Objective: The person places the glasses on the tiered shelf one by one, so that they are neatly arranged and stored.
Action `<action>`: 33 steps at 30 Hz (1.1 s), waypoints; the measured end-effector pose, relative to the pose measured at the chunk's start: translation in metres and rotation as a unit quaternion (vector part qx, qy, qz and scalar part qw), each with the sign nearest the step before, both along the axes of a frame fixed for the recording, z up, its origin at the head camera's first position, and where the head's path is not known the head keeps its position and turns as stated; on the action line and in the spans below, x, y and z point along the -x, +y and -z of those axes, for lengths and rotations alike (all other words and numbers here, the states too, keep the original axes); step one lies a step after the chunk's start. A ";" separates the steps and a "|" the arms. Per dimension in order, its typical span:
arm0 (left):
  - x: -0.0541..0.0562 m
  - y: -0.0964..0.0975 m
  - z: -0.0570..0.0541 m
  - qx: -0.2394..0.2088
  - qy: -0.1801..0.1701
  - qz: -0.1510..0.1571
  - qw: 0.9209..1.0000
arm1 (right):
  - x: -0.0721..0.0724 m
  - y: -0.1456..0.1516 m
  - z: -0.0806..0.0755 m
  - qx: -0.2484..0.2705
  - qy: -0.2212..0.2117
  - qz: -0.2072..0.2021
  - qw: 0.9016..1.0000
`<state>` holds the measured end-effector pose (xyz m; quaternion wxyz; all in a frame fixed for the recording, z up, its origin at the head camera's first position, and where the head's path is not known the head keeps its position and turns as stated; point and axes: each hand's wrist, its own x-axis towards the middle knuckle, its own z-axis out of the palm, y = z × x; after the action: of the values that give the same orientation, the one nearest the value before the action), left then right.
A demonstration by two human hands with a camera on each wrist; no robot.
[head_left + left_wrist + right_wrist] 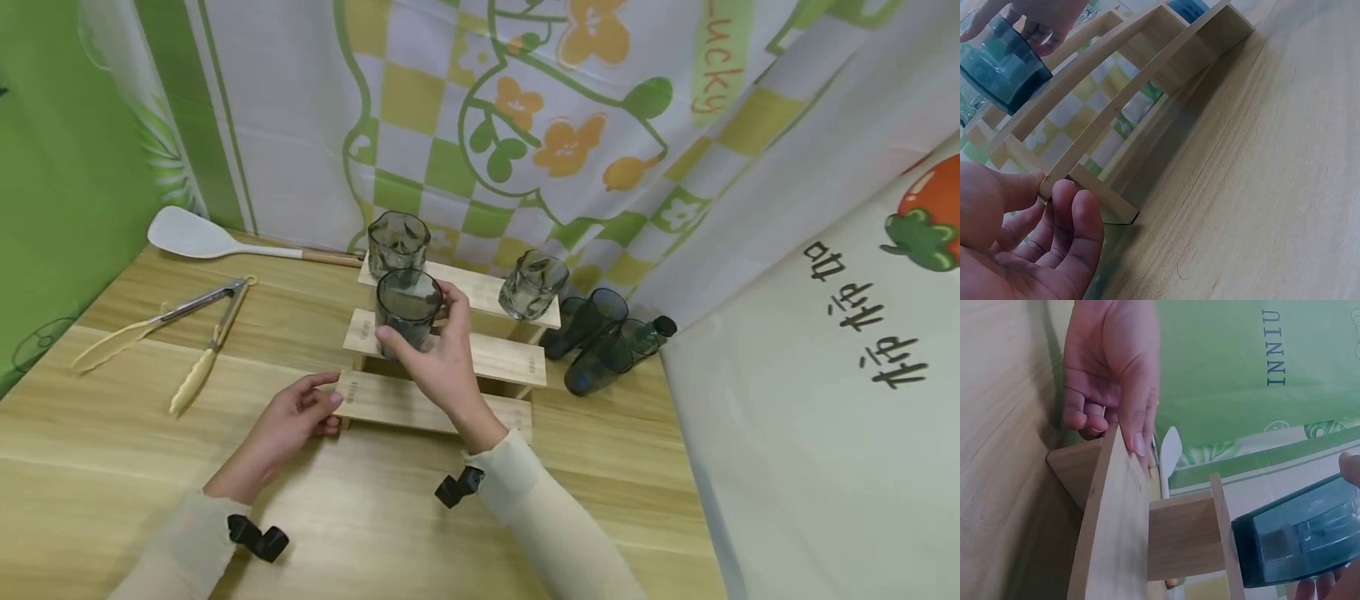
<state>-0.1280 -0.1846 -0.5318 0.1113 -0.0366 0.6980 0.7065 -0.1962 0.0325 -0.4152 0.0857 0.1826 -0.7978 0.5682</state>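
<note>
Head view: my right hand (447, 362) grips a glass (407, 302) at the middle wooden step (502, 358); my left hand (288, 421) pinches the bottom step (420, 407) by its left end; two more glasses (534, 286) occupy the top step (483, 292).

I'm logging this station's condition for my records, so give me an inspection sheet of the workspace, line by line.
Surface: wood-grain table, stray hair-like mark in the left wrist view.
Job's things: stepped wooden rack standing on the table; smoky glass at its middle tier, contact unclear; two clear tumblers on its top tier.
Clutter: white spatula and spread tongs left of the rack; dark glasses and a capped bottle to its right.
Hands: left hand pinches the lowest tier's left end; right hand grips the smoky glass.
Cables: nothing seen.
Surroundings: patterned cloth behind, green wall left, pale panel right.
</note>
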 end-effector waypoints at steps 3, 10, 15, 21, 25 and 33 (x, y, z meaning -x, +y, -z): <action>-0.001 0.000 0.000 0.001 -0.003 0.002 1.000 | 0.001 -0.001 0.002 -0.003 0.005 -0.002 1.000; 0.004 0.005 -0.001 -0.004 -0.007 0.009 1.000 | 0.008 -0.002 0.003 -0.003 0.002 0.006 1.000; 0.010 0.008 -0.003 -0.002 -0.002 0.012 1.000 | 0.014 0.003 0.001 0.004 -0.001 -0.007 1.000; 0.011 0.011 -0.003 0.001 -0.007 0.019 1.000 | 0.003 0.022 0.005 0.027 -0.033 -0.017 0.999; 0.006 0.007 -0.003 0.002 -0.005 0.012 1.000 | -0.008 0.042 0.008 0.060 -0.035 -0.047 0.997; -0.002 0.002 -0.008 0.015 -0.012 0.012 1.000 | -0.010 0.110 0.019 0.153 0.081 -0.070 0.982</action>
<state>-0.1263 -0.1827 -0.5234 0.1271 -0.0385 0.7073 0.6944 -0.1859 0.1421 -0.4343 0.1371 0.2680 -0.6770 0.6716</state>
